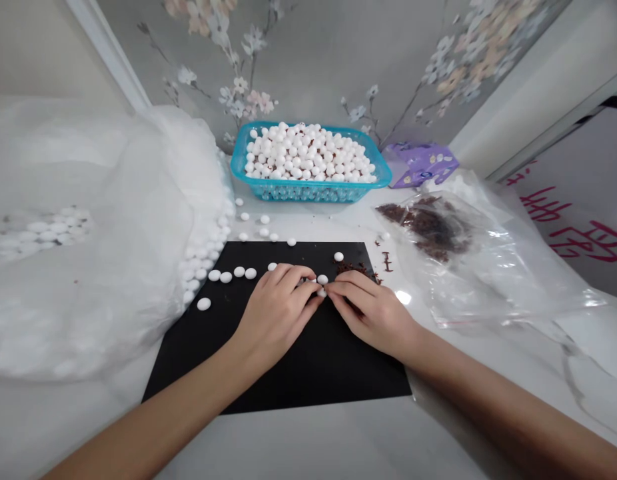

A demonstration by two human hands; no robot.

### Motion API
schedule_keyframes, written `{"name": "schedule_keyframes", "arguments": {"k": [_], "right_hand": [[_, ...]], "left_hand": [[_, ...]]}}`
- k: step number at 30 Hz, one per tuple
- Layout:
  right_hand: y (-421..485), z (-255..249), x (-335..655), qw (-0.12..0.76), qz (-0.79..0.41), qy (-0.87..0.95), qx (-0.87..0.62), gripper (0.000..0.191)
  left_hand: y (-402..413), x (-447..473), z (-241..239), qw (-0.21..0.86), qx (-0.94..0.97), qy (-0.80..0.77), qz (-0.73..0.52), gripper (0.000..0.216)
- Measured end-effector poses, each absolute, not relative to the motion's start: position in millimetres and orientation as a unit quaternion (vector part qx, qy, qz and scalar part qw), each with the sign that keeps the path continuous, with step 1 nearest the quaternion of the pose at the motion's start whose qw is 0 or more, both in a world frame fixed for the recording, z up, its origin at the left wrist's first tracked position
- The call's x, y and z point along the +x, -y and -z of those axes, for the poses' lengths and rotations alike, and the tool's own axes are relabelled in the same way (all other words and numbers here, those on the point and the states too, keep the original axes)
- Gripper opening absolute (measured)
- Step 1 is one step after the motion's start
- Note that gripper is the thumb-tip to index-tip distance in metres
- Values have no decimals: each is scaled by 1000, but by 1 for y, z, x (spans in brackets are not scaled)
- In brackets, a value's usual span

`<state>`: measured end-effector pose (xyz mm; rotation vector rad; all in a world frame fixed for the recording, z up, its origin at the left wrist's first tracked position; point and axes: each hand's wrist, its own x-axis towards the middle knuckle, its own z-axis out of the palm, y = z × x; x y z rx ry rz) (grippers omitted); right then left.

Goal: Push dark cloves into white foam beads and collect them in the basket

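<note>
Over the black mat (288, 373) my two hands meet at the fingertips. My left hand (281, 307) is closed in a pinch on a small white ball (322, 292), which shows between thumb and forefinger. My right hand (373, 310) is also pinched, its fingertips touching or nearly touching that ball; whatever it holds is too small to make out. Just behind the fingertips lies another white ball (322, 279). A heap of small dark brown pieces (351, 268) is partly covered by my right hand. More white balls (226, 277) lie along the mat's left side.
At the back stands a blue basket (241, 175) heaped with white balls. A large translucent bag (138, 267) of balls fills the left. To the right are a clear bag (433, 227) holding brown pieces and a purple packet (423, 165). Loose balls (264, 219) dot the table.
</note>
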<state>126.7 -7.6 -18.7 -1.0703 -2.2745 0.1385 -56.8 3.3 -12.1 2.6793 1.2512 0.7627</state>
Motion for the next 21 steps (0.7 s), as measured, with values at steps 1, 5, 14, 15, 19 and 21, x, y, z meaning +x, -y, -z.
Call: {"name": "schedule_keyframes", "arguments": {"k": [1, 5, 14, 15, 19, 21], "right_hand": [[8, 18, 126, 313, -69, 856, -405, 17], [8, 17, 126, 312, -107, 857, -396, 17], [6, 11, 123, 254, -134, 874, -392, 15], [6, 10, 123, 248, -137, 875, -393, 15], [6, 12, 123, 216, -115, 885, -395, 17], [7, 13, 122, 200, -96, 893, -392, 17]], "left_hand": [[-3, -57, 12, 46, 876, -410, -249, 13], [-3, -58, 11, 53, 875, -411, -251, 12], [-4, -58, 11, 62, 872, -414, -255, 10], [-4, -58, 11, 64, 871, -414, -256, 10], [-6, -58, 12, 81, 865, -426, -251, 9], [-6, -58, 11, 93, 862, -430, -251, 10]]}}
